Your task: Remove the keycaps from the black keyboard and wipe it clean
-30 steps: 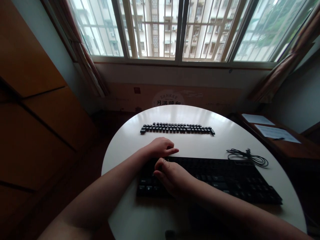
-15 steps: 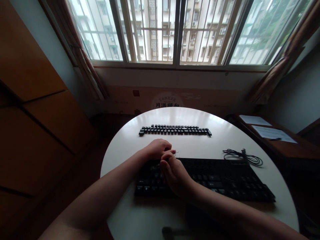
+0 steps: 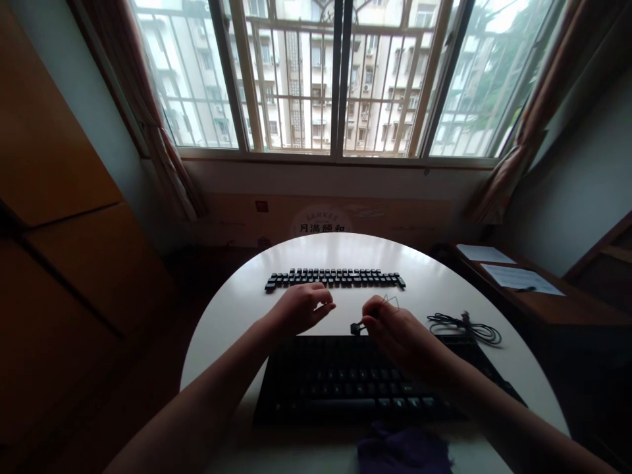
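Observation:
My right hand (image 3: 395, 329) is closed around a wire keycap puller (image 3: 392, 301), whose thin bent wire sticks out above the fingers. At its other end, left of the fingertips, a black keycap (image 3: 356, 328) hangs just past the back edge of the black keyboard (image 3: 340, 401). My left hand (image 3: 305, 306) hovers between the keyboard and the rows of loose keycaps (image 3: 340, 278), thumb and forefinger apart, with nothing visible in it. The back part of the keyboard is dark, so its details are hard to make out.
A coiled black cable (image 3: 469, 327) lies at the right of the round white table (image 3: 217, 349). A purple cloth (image 3: 402, 451) is at the near edge. Sheets of paper (image 3: 518, 278) and a pen rest on a wooden surface to the right.
My hands have moved apart, the right one going right with the puller and a keycap now showing at its end. The view has tilted up, and the purple cloth shows more clearly.

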Demonstrator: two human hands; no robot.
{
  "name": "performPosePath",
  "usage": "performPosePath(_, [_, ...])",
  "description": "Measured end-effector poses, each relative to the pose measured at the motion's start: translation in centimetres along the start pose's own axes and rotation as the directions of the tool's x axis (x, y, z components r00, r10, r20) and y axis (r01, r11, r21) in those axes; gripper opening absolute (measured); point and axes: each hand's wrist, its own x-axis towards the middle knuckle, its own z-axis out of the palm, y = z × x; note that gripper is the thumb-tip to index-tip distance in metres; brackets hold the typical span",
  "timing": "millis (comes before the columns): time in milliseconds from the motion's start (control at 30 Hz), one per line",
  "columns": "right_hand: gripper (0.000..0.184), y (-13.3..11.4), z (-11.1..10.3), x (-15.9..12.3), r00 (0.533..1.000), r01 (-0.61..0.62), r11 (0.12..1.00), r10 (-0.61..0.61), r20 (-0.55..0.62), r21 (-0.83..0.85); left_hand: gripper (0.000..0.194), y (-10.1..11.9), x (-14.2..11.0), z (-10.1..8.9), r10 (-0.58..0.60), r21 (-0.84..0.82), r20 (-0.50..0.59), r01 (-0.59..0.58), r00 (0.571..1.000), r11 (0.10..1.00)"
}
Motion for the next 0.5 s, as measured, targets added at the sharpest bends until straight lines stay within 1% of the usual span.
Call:
performPosePath(33, [0.022, 0.8, 0.0, -0.1, 0.999, 0.007, 1.0, -0.007, -0.032, -0.008, 0.017, 0.5, 0.1, -0.3, 0.006, -0.046, -0.033, -0.008, 0.999, 0.999])
performPosePath(100, [0.024, 2.2, 0.5, -0.2, 0.995, 0.032, 0.999, -0.033, -0.094, -0.012, 0.014, 1.5, 0.1, -0.5, 0.042, -0.159, -0.057, -0.051, 0.997, 0.986])
performPosePath(167, [0.023, 3.1, 1.2, -0.3, 0.99, 0.07, 0.997, -0.074, -0.117, -0.037, 0.017, 2.2, 0.2, -0.3, 0.084, -0.257, -0.044, -0.092, 0.996, 0.962])
performPosePath(233, [0.02, 3.4, 1.8, -0.4, 0.986, 0.103, 0.992, -0.111, -0.122, -0.069, 0.018, 2.5, 0.2, 0.1, 0.105, -0.323, -0.011, -0.103, 0.994, 0.941])
performPosePath(367, [0.018, 3.8, 2.2, -0.7, 0.98, 0.133, 0.986, -0.146, -0.132, -0.101, 0.014, 2.6, 0.3, 0.5, 0.116, -0.388, 0.064, -0.083, 0.991, 0.918])
performPosePath(500, [0.019, 4.3, 2.3, -1.0, 0.979, 0.142, 0.98, -0.159, -0.124, -0.137, 0.017, 2.5, 0.2, 0.4, 0.117, -0.399, 0.116, -0.062, 0.986, 0.915])
